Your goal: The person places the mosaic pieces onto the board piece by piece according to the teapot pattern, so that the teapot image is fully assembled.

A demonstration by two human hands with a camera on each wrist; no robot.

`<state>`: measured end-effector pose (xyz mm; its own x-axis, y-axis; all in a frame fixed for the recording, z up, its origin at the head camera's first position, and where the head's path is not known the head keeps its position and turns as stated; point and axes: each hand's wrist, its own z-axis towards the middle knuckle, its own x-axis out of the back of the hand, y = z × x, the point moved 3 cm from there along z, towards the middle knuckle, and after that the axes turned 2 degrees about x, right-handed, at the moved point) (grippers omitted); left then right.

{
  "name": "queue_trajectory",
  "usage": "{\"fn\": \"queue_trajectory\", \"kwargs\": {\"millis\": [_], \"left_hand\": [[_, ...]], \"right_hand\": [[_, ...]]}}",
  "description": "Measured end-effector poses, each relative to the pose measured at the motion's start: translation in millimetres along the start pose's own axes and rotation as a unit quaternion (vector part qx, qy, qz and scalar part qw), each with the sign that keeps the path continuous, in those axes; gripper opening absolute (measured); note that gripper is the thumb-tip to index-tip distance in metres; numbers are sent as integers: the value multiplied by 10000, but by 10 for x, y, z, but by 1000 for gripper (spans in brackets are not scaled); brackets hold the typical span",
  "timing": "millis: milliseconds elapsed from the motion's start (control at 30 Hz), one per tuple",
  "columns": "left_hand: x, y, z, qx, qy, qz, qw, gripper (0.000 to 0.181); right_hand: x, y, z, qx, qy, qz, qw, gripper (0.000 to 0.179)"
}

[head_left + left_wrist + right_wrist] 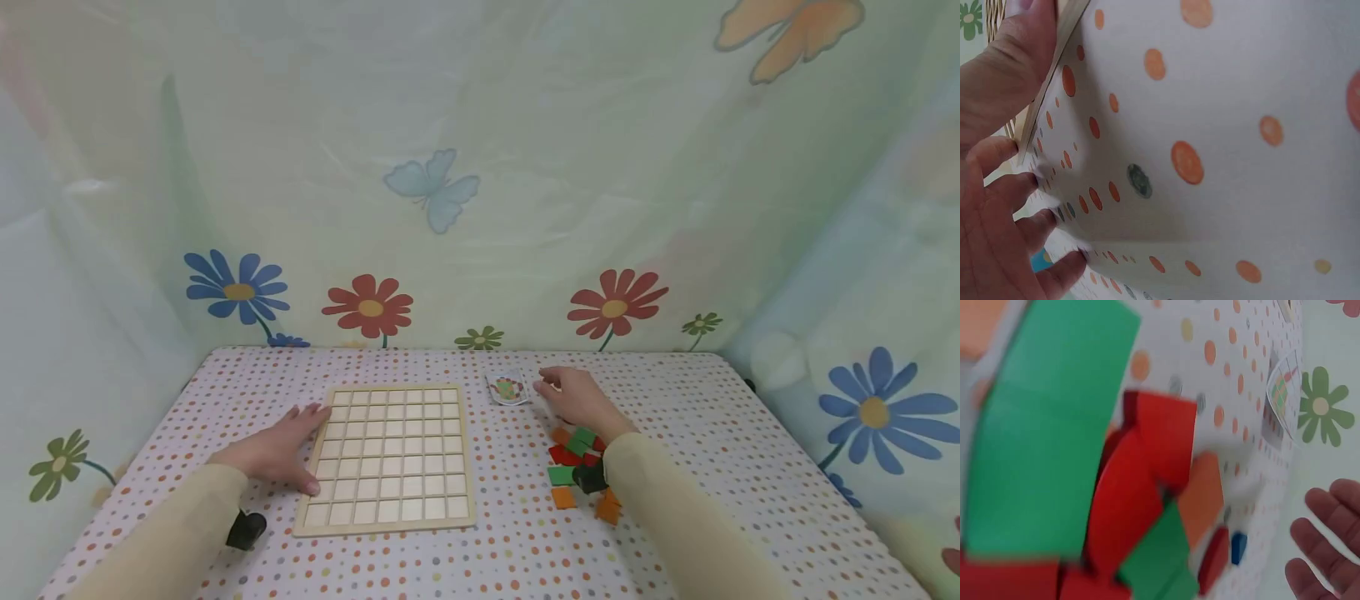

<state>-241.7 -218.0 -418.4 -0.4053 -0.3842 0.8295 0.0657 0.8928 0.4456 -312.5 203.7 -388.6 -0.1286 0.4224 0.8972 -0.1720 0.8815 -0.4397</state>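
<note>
A wooden grid board (386,457) with rows of square cells lies on the dotted table. My left hand (281,450) rests at its left edge, the thumb on the frame and the other fingers spread along the side; the left wrist view shows that hand (1004,187) touching the rim (1054,69). Right of the board, a small picture card (507,388) in clear plastic stands slightly raised. Just beside it, my right hand (581,398) hovers with loosely bent fingers and nothing in them. Below the right wrist lie green (1047,431), red (1125,500) and orange (1200,497) flat pieces.
The dotted tablecloth (247,383) covers the table up to a flowered curtain (480,250) at the back. Near the right wrist view's pile is a small blue piece (1239,547). My right sleeve (667,500) hides part of the pile in the head view.
</note>
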Motion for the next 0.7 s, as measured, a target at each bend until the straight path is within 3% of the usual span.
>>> {"fn": "queue_trajectory", "kwargs": {"millis": [300, 700], "left_hand": [[-21, -1, 18, 165, -59, -9, 9998, 121], [-9, 5, 21, 303, -118, -33, 9995, 119]], "right_hand": [[-187, 62, 299, -611, 124, 235, 9978, 30], [-242, 0, 500, -803, 182, 131, 9965, 23]]}}
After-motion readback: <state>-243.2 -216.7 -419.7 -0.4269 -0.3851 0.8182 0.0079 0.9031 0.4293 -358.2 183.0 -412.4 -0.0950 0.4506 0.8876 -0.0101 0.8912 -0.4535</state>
